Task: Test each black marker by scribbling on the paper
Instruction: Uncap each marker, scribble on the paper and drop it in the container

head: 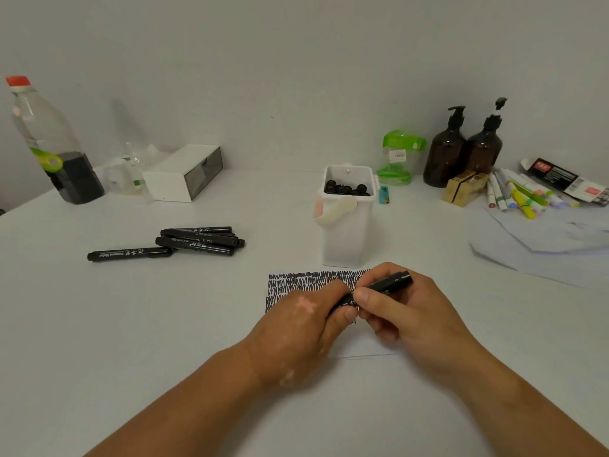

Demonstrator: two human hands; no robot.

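Cap step by the look, frame centre: left hand fingers pinching marker end, right hand fingers curled round barrel, over paper; next probably needs straight pull.

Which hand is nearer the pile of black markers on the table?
Left. The left hand sits right of the pile; the right hand is beyond it. Both grip one marker.

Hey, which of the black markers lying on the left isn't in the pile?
The leftmost marker, lying alone flat on the table; the other markers are stacked together just right of it.
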